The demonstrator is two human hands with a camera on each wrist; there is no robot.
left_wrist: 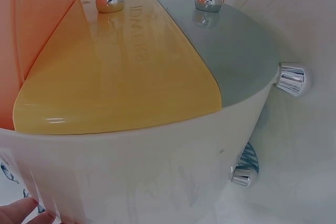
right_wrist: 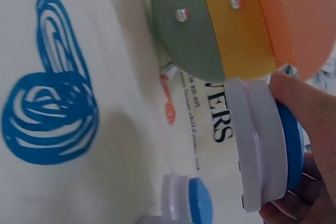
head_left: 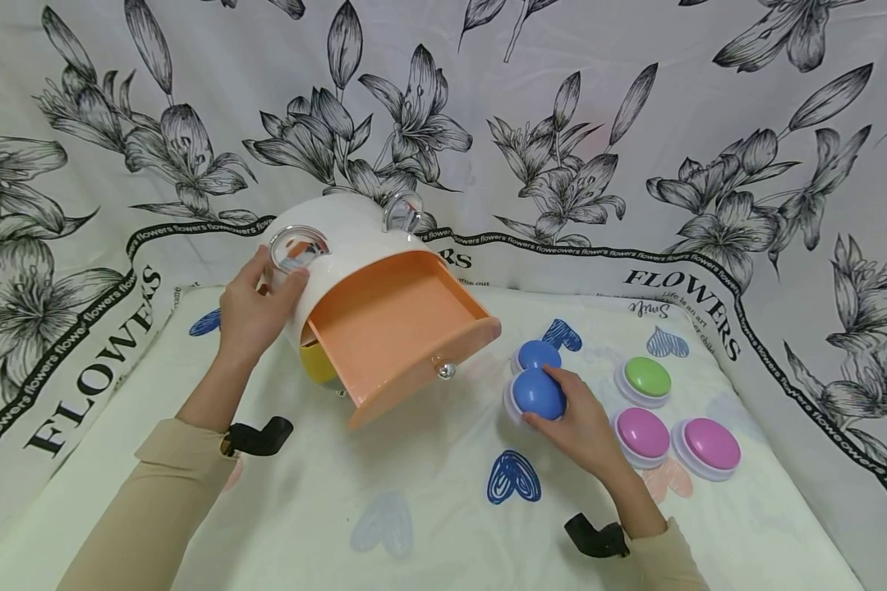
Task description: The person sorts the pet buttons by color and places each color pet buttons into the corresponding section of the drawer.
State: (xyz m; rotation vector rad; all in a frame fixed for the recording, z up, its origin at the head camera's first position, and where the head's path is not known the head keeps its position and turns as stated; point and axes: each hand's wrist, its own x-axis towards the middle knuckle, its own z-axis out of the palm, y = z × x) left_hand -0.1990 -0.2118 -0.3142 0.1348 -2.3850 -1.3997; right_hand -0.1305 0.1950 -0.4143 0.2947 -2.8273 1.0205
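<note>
A rounded white drawer box [head_left: 355,238] has clear round ears and an orange drawer [head_left: 406,316] pulled out, its inside bare. Below that sit a yellow drawer [left_wrist: 115,72] and a grey-green drawer [left_wrist: 226,51], both with shiny knobs. My left hand [head_left: 255,312] grips the box at its upper left side, thumb near one ear. Between thumb and fingers my right hand [head_left: 580,423] holds a blue push button [head_left: 538,392] with a white base, seen side-on in the right wrist view. Just behind it is a second blue push button [head_left: 540,355].
On the heart-printed cloth [head_left: 443,501] at the right lie a green button [head_left: 647,376], a magenta button [head_left: 642,432] and another magenta button [head_left: 713,443]. A white flower-printed curtain [head_left: 517,148] rises behind the box. Short chrome feet [left_wrist: 292,78] stick out from the box's underside.
</note>
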